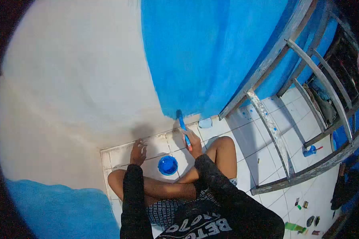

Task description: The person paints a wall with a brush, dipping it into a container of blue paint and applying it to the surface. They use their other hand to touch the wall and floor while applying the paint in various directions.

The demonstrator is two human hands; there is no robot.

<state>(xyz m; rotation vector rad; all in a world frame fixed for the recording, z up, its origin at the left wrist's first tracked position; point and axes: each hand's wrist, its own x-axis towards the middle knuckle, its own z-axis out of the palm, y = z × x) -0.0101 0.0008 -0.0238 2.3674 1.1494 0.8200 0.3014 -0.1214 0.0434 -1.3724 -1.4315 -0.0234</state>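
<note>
My right hand (194, 143) grips a paintbrush (182, 122) by its handle, which is blue with a red end. The brush's dark bristles touch the lower edge of the blue paint (203, 59) on the wall. Near the foot of the unpainted pale wall (83, 71), my left hand (138, 153) is held with its fingers apart and nothing in them. Between my hands and crossed legs, a small blue tub (168, 165) with blue paint inside stands on the floor.
A wooden ladder (267, 75) stands at the right. White floor tiles (243, 157) show blue spots under it. A pale blue piece (205, 123) lies by the wall. Farther right are a blue container (309, 151) with a red-handled tool and a green item (295, 227).
</note>
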